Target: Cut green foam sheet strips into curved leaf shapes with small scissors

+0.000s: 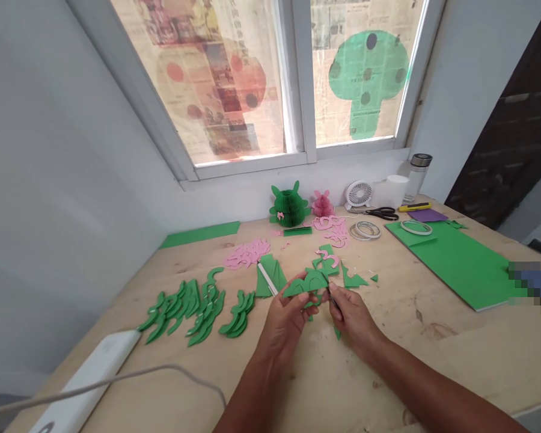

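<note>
Table [388, 373]: before me, window [252, 78] above its back edge. Mid-table: held paper [316, 280] in my left fingers [298, 300], cutting tool [335, 303] in my right fingers [345, 296]. Left of my left fingers: stacked paper curves [211, 310]. Beyond same fingers: pen [267, 276], lying on paper sheet [276, 269]. Beyond pen, leftward: paper cut-outs [247, 253]. Back, by wall, left to right: paper figure [291, 209], second paper figure [322, 205], fan [358, 194], bottle [416, 180]. Before fan: scissors [382, 213]; nearer me, tape rolls [365, 237]. Right of scissors: utility knife [415, 207]. Far right: board [460, 264], another tape roll [416, 233] on it.
</note>
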Demonstrator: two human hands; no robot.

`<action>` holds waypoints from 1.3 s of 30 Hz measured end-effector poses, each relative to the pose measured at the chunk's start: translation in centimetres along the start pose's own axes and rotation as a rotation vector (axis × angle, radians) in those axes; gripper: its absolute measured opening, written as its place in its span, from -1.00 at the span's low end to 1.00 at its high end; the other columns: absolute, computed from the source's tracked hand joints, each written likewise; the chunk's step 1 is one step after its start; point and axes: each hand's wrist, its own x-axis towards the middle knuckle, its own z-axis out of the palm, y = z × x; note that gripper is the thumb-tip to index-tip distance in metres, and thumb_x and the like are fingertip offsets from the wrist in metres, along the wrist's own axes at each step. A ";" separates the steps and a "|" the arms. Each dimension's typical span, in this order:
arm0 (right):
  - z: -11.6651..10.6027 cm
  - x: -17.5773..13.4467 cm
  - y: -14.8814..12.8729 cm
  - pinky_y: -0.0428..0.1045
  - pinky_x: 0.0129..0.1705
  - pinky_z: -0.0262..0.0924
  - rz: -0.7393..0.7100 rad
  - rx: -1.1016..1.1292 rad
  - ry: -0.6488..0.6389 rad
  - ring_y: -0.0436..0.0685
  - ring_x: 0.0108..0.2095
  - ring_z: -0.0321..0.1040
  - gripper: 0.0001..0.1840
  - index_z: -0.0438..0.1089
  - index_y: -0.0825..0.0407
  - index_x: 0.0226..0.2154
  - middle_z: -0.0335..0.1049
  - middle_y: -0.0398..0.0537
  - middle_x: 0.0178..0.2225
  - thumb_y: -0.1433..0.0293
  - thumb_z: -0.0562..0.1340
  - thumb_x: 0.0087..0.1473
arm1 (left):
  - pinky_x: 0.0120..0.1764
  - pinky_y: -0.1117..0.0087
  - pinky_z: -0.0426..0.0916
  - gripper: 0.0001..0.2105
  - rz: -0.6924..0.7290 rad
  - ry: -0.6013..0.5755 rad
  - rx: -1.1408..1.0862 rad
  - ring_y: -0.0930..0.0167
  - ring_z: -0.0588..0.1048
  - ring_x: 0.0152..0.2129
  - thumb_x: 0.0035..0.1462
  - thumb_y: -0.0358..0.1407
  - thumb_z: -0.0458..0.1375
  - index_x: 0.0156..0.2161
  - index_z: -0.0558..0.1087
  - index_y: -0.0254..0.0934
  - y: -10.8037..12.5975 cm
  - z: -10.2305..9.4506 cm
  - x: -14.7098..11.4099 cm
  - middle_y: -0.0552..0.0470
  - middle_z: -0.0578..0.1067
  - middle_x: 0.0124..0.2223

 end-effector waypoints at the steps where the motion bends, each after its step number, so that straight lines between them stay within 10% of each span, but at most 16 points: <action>1: 0.0 0.0 0.0 -0.14 -0.74 -0.38 0.000 0.001 -0.003 -0.15 -0.79 -0.28 -0.55 0.26 0.08 -0.55 -0.05 -0.35 -0.79 0.00 0.15 -0.04 | -0.40 0.43 0.32 -0.69 0.015 0.003 0.044 0.43 0.42 -0.45 -0.20 -0.35 0.31 -0.25 0.44 -0.31 -0.2 0.1 0.1 -0.01 0.47 -0.37; 10: 0.2 -0.4 0.3 -0.13 -0.73 -0.35 0.016 -0.076 -0.030 -0.13 -0.78 -0.24 -0.55 0.26 0.07 -0.56 -0.06 -0.34 -0.80 0.00 0.14 -0.03 | -0.50 0.46 0.23 -0.80 0.138 0.135 0.324 0.49 0.32 -0.59 -0.19 -0.23 0.28 -0.53 0.42 -0.34 -1.6 0.2 0.0 0.06 0.39 -0.55; 39: 1.0 -1.0 0.4 -0.13 -0.72 -0.38 0.075 -0.108 -0.065 -0.13 -0.77 -0.24 -0.55 0.28 0.08 -0.54 -0.05 -0.35 -0.80 0.00 0.14 -0.04 | -0.50 0.43 0.26 -0.81 0.086 0.254 0.151 0.49 0.35 -0.65 -0.22 -0.28 0.28 -0.57 0.39 -0.36 -1.4 -0.4 0.5 0.08 0.39 -0.62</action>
